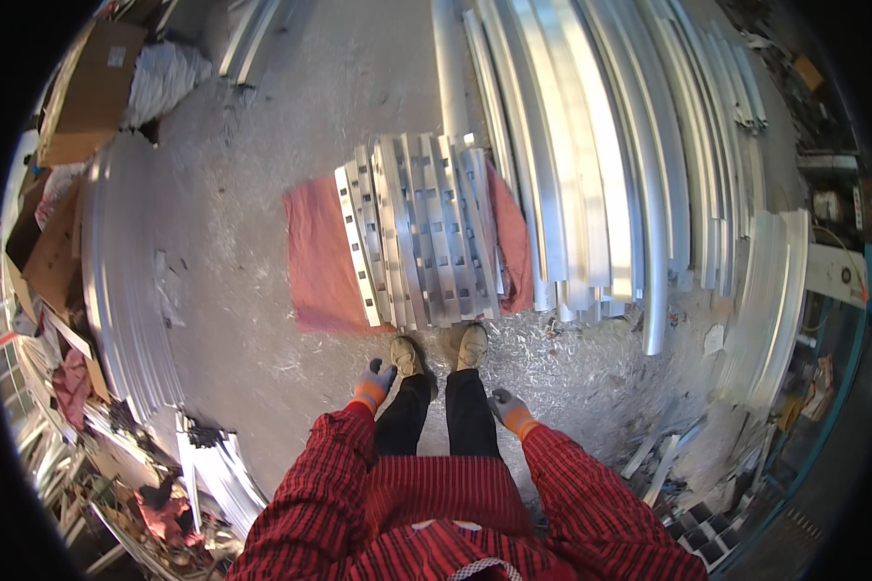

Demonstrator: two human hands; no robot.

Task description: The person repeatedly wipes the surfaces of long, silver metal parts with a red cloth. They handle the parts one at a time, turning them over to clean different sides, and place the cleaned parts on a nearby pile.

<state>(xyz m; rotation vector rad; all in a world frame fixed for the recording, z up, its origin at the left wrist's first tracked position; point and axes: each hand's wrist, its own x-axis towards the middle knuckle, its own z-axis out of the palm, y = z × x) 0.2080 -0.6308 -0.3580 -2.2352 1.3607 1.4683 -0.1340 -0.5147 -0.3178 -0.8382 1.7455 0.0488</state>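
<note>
My left hand (376, 380), in a grey work glove with an orange cuff, hangs beside my left shoe. Its fingers are loosely bent and apart, with nothing seen in them. On the other side of my legs my right hand (510, 408), gloved alike, hangs free with its fingers slightly curled and no object visible in it. Just beyond my shoes lies a pile of slotted metal profiles (417, 232), side by side and pointing away from me. Beneath them a red cloth (320, 257) shows at the left and right. Neither hand touches the pile.
Long silvery metal profiles (591, 165) cover the floor at the far right, close beside the pile. More lengths (126, 281) lie at the left, near cardboard boxes (92, 87). Shorter offcuts (218, 474) sit at the lower left. Metal shavings litter the concrete floor (242, 281).
</note>
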